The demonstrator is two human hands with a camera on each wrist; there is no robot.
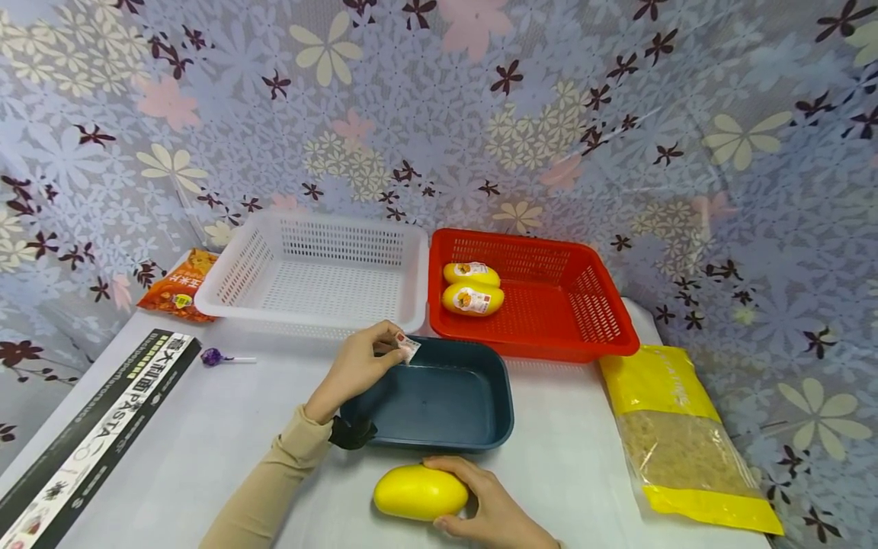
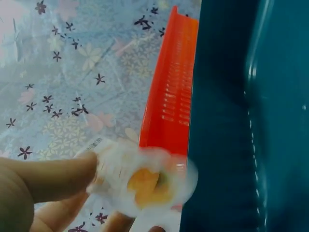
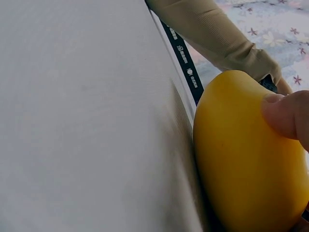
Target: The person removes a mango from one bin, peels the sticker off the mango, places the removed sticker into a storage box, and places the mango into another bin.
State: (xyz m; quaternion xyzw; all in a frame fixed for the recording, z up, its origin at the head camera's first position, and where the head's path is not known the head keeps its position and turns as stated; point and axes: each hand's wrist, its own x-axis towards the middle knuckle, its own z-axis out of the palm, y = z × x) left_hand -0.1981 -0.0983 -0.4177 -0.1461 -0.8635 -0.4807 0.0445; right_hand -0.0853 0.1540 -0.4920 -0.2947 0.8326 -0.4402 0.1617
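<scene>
A small white label [image 2: 120,169] with an orange fruit picture is pinched between the thumb and fingers of my left hand [image 1: 361,364]. That hand is over the upper left corner of the dark blue-green basin [image 1: 439,404]. Near the front of the table lies a smooth yellow mango [image 1: 418,492], its visible side bare of any label. My right hand [image 1: 490,499] grips the mango's right end, thumb on the near side and fingers on the far side. In the right wrist view the thumb [image 3: 285,113] presses on the mango's surface.
Two labelled yellow mangoes [image 1: 473,297] lie in the red basket [image 1: 583,305], beside a white basket [image 1: 315,305]. An orange snack bag [image 1: 180,290], a purple lollipop [image 1: 213,357] and a pasta box [image 1: 103,435] are at left. A yellow bag of pasta [image 1: 686,435] lies at right.
</scene>
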